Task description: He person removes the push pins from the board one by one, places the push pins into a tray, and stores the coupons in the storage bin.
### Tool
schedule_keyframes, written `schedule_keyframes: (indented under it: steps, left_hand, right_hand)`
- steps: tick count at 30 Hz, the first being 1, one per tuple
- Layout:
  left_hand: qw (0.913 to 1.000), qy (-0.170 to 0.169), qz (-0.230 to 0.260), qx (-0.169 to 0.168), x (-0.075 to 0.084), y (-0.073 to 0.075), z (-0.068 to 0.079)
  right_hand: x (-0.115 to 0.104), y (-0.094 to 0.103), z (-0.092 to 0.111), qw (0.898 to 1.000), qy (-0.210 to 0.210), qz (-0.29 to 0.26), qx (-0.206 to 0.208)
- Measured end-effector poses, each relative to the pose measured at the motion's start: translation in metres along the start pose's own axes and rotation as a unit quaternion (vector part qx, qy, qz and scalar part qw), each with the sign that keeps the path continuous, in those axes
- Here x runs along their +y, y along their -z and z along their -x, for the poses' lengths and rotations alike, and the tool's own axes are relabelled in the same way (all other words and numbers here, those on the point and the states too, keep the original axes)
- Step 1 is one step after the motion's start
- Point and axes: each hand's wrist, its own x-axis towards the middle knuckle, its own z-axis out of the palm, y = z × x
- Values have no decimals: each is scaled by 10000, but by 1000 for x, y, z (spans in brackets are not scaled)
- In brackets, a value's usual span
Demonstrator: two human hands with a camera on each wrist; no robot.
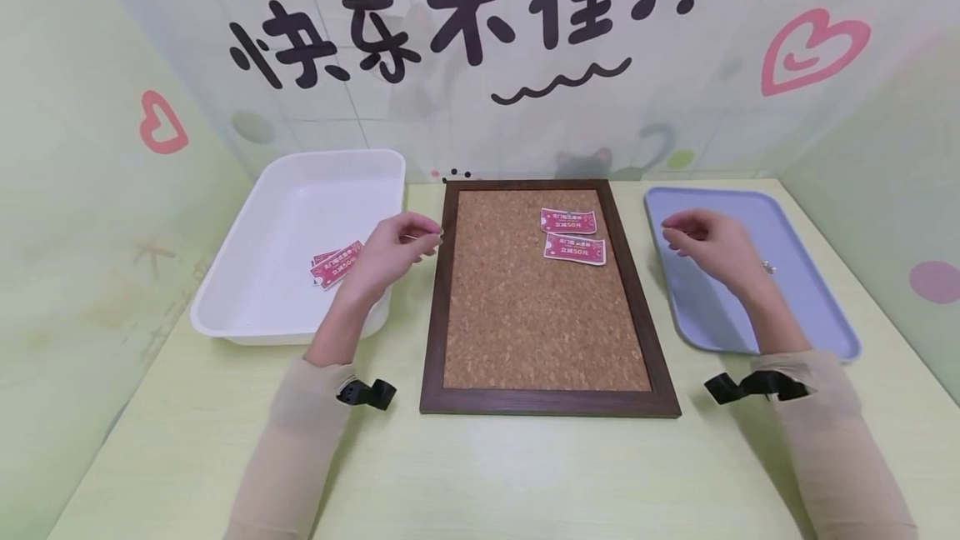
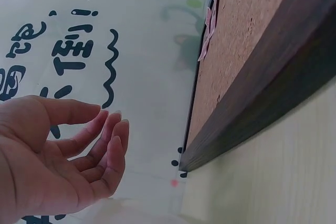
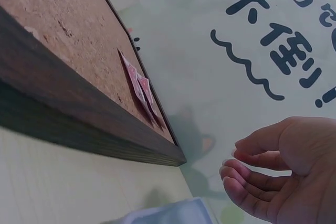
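My left hand (image 1: 397, 250) hovers between the white tub and the framed cork board (image 1: 540, 315), its fingers loosely curled. The left wrist view shows nothing in that hand. Over the left part of the blue tray my right hand (image 1: 708, 244) is raised, fingers loosely bent and thumb near the index fingertip; it holds nothing either. Two pink paper coupons (image 1: 575, 249) are on the upper right of the cork, one above the other. More pink coupons (image 1: 336, 267) lie overlapping in the tub, partly hidden by my left hand.
The white tub (image 1: 232, 307) stands left of the board and the blue tray (image 1: 806, 298) right of it. A few small shiny pieces (image 1: 768, 267) lie on the tray beside my right hand. Behind the table (image 1: 525, 473) rises a wall with large black lettering (image 1: 468, 19).
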Motion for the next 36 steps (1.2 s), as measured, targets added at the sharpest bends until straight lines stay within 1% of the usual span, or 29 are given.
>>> schedule_keyframes:
  steps: [5, 11, 17, 21, 24, 27, 32, 36]
  left_hand:
    - [10000, -47, 33, -79, 4, -14, -5]
    - [9997, -157, 36, -164, 6, -32, -15]
    - [9992, 2, 119, -382, 8, -49, -24]
    - [9987, 73, 99, -496, 9, -59, -32]
    - [9986, 104, -63, -512, 9, -67, -38]
    - [9981, 215, -212, -535, 10, -75, -45]
    - [9969, 299, -329, -648, 11, -87, -55]
    - [9957, 315, -456, -747, 11, -94, -61]
  right_hand:
    - [-8, -6, -5, 9999, 94, -107, -43]
    - [-15, -17, -13, 9994, 73, -291, -144]
    - [-24, -29, -19, 9989, 72, -365, -276]
    - [-34, -36, -24, 9988, -34, -268, -400]
    - [-39, -41, -28, 9983, -108, -193, -535]
    - [-41, -48, -34, 9974, -175, -153, -676]
    - [-43, -59, -43, 9953, -334, 206, -886]
    - [-45, -66, -49, 9924, -381, 531, -1041]
